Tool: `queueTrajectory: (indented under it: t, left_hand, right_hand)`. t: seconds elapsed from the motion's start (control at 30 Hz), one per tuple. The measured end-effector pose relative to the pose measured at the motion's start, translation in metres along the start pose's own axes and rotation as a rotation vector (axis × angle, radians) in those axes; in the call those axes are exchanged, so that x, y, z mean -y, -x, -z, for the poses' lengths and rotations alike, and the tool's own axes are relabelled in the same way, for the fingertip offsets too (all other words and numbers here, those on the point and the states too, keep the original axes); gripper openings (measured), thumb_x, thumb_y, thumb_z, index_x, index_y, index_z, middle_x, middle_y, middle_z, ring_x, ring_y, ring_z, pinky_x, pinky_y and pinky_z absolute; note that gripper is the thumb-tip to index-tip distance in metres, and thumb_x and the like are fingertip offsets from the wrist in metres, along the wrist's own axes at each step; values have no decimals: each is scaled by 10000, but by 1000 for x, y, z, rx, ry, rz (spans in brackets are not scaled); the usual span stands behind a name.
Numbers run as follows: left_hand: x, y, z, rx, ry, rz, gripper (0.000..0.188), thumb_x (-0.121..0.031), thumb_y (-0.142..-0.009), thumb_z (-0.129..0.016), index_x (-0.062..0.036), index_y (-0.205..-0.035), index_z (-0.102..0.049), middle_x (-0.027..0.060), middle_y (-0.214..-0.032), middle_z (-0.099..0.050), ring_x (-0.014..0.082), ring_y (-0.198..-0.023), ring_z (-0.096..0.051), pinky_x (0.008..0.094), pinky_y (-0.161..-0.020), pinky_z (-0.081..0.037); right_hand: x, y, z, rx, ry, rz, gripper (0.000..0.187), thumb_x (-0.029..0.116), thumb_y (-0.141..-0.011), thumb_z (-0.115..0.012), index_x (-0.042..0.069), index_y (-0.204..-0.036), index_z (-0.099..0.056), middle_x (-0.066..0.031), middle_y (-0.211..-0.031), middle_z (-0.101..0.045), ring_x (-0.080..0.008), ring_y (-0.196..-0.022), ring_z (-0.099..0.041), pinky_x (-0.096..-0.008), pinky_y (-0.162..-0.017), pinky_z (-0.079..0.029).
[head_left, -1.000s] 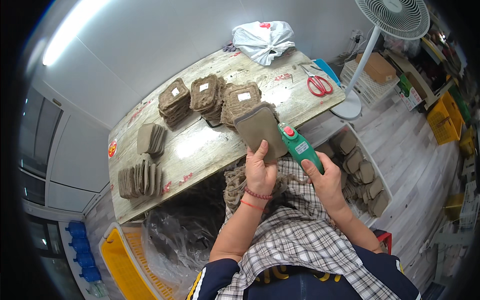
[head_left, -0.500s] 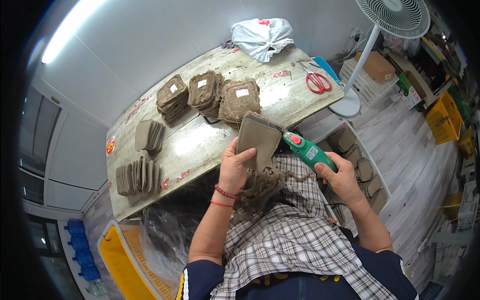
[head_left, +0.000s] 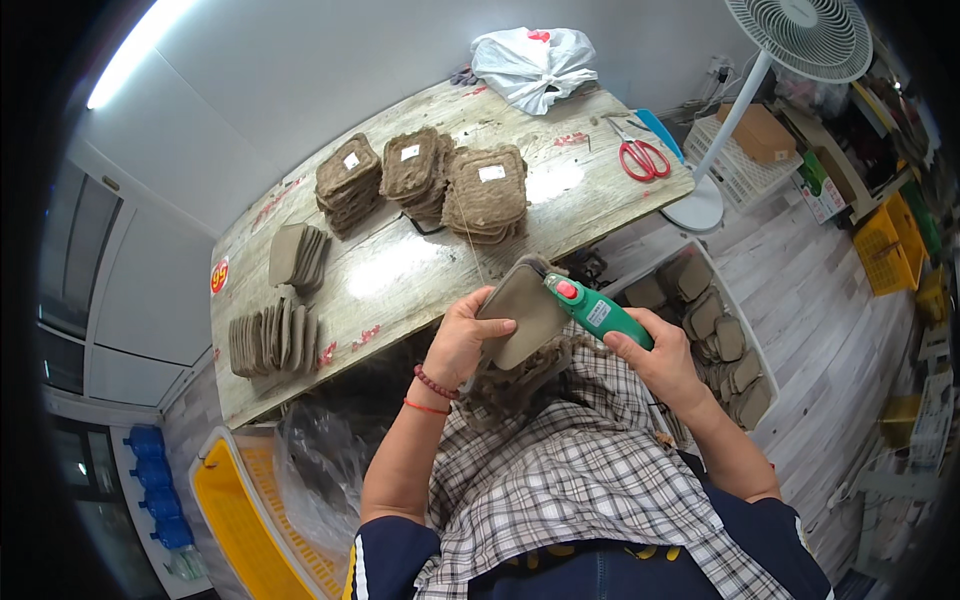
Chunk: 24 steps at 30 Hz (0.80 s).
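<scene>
My left hand (head_left: 464, 338) pinches a grey-brown fabric pad (head_left: 533, 312) with rounded corners, its thumb lying flat on the smooth face. Around the wrist are a beaded bracelet and a red band. My right hand (head_left: 658, 358) is wrapped round a green electric cutter (head_left: 600, 313) with a red button. The cutter's tip meets the pad's upper right edge, where dark fuzz shows; its blade is hidden. Below the pad, shaggy brown trimmings (head_left: 505, 388) hang over the checked apron (head_left: 560, 470) on my lap.
Stacks of shaggy pads (head_left: 486, 205) with white labels stand on the worn table (head_left: 400, 320), smooth pads (head_left: 272, 340) at its left. Red-handled scissors (head_left: 642, 160) and a white plastic bag (head_left: 535, 68) lie farther back. A bin of pads (head_left: 768, 385) and a fan (head_left: 708, 190) are rightward; a yellow basket (head_left: 235, 500) stands lower left.
The pad has come lower and tilted to the right in my left hand. The cutter has shifted left and down along the pad's edge, with my right hand following.
</scene>
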<state>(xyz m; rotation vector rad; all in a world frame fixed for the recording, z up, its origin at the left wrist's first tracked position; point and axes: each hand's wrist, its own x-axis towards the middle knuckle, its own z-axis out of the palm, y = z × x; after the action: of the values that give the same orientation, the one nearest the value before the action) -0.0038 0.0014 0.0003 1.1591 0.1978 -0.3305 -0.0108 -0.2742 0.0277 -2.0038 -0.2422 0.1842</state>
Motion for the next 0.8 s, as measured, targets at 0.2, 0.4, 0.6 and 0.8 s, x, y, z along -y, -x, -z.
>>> queueTrajectory:
  t: [0.2,0.4,0.6,0.8]
  left_hand:
    - [-16,7,18,16,-207,71,387,78,-789,-652,-17,-1157,-578,54,-1012,-650,128,-877,-621,260,-785,-508]
    - [-30,14,35,-227,-400,-126,280,46,-756,-721,-21,-1004,-610,50,-894,-668,110,-780,-620,248,-710,-501]
    - [-30,25,42,-262,-160,-164,148,13,-757,-751,-7,-881,-672,62,-833,-701,110,-708,-647,252,-661,-526]
    - [-31,27,35,-225,-276,-117,154,5,-756,-753,7,-888,-673,61,-830,-701,110,-706,-651,245,-643,-530]
  right_hand:
    - [-5,-7,3,136,-148,-93,404,360,-863,-710,12,-1060,-655,-25,-748,-626,-76,-645,-560,-249,-591,-463]
    - [-2,-9,10,290,-217,-209,415,373,-880,-686,0,-1058,-649,-4,-766,-605,-60,-650,-537,-231,-564,-449]
    - [-3,-13,5,376,-250,-185,399,370,-881,-685,-4,-1016,-648,-11,-744,-604,-63,-635,-538,-232,-560,-450]
    - [4,-15,0,376,-241,-179,374,340,-856,-718,1,-1006,-665,-4,-700,-601,-54,-588,-528,-227,-529,-435]
